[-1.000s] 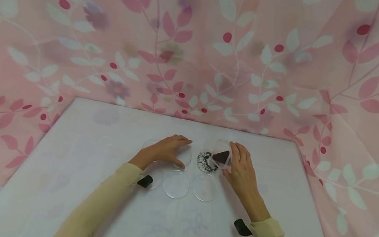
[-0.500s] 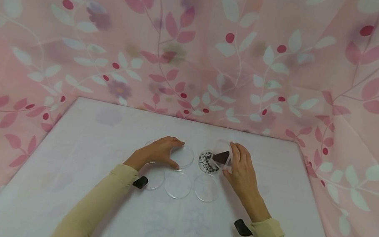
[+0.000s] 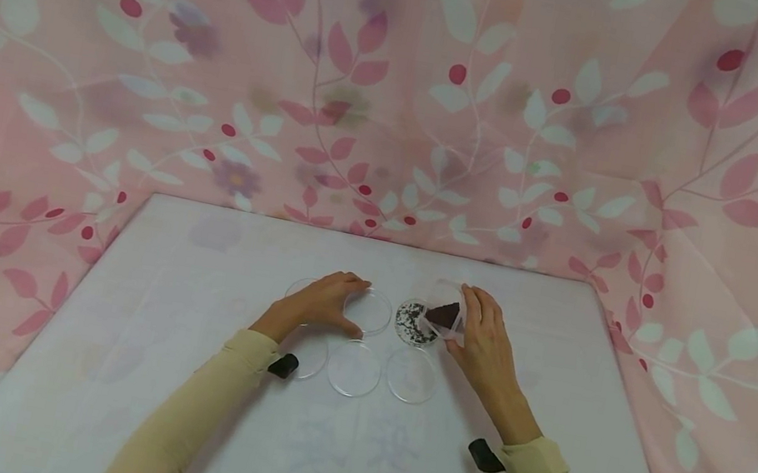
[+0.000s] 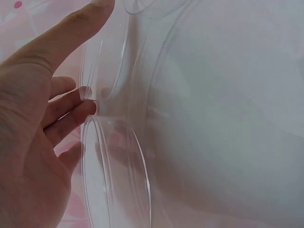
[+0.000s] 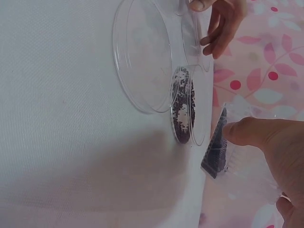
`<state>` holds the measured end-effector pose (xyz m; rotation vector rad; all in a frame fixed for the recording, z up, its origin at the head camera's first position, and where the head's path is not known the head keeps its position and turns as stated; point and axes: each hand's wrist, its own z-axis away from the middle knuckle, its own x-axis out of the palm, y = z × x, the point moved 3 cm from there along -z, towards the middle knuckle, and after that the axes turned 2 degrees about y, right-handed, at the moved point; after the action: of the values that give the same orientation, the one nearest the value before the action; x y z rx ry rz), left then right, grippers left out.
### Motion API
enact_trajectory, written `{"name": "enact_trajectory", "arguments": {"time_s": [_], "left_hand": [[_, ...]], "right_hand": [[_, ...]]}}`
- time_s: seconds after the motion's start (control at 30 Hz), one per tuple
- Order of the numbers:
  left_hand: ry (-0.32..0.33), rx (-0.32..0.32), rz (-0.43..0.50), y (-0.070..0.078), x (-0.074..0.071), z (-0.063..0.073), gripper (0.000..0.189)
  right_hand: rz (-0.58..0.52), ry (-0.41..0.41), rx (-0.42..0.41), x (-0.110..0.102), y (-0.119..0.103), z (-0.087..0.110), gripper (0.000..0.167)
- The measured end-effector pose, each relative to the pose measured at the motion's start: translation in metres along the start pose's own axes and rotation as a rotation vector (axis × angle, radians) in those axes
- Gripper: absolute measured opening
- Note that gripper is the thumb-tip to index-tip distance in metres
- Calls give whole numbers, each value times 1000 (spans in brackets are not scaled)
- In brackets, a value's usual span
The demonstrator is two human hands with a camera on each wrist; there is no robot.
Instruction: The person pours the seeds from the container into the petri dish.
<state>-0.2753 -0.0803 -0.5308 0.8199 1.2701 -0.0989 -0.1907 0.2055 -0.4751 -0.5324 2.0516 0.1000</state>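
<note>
My left hand curves its thumb and fingers about the rim of a clear petri dish in the middle of the back row. Its fingertips meet the dish's edge in the left wrist view. On the right, my right hand grips a clear plastic container, tilted toward the left. Dark brown granules lie heaped in the container's lower corner. Just beside and below it sits a petri dish of scattered dark granules, with white bottom showing between them. My right palm partly hides the container.
In the front row lie a left dish, a middle dish and a right dish, all clear. Another dish at back left is mostly behind my left hand. A white cloth covers the table; a pink patterned curtain hangs behind.
My left fingers have drawn back from over the middle back dish to its rim. That dish has shifted slightly right, nearer the one with granules. My right hand and container stay nearly still.
</note>
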Motion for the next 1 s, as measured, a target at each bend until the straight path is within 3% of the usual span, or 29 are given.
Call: {"name": "enact_trajectory", "arguments": {"time_s": [0.27, 1.0], "left_hand": [[8, -2, 43, -2, -4, 6, 87], [11, -12, 39, -2, -5, 7, 87]], "right_hand": [[-7, 6, -9, 1, -1, -1, 101], [-21, -20, -51, 9, -13, -16, 100]]}}
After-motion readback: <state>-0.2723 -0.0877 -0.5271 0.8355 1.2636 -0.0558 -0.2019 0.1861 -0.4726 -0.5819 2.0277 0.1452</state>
